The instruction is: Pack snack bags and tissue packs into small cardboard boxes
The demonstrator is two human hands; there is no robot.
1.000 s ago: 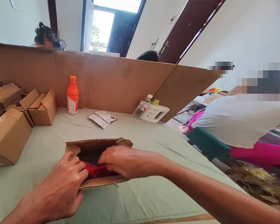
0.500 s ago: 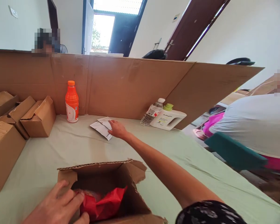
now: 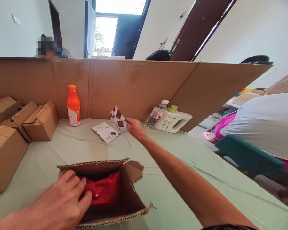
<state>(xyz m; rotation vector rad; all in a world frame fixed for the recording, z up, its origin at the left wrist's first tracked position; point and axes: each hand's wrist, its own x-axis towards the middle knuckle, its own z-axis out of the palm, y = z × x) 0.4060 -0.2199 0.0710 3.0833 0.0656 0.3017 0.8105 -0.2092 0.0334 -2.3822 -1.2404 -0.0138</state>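
My right hand (image 3: pixel 135 128) is pinching the edge of a white packet with dark brown squares (image 3: pixel 117 118), lifted off the cloth at the back of the table. Just left of it, a second white packet (image 3: pixel 105 132) lies flat on the cloth. Close to me stands an open cardboard box (image 3: pixel 136 204), its flaps up. Inside it lies a crumpled red package (image 3: pixel 105 190). My left hand (image 3: pixel 64 195) is closed over the box's left edge, fingertips reaching inside near the red package. Whether they touch that package I cannot tell.
Several brown cartons (image 3: pixel 42 124) stand at the left. An orange bottle (image 3: pixel 73 105), a clear water bottle (image 3: pixel 156 114) and a white jug with a green cap (image 3: pixel 174 121) stand along the cardboard wall (image 3: pixel 134 83). A person (image 3: pixel 266 118) sits at the right.
My right hand has picked up one packet and moved slightly right with it, uncovering the other. The red package sits lower in the box; my left hand has shifted up and right.
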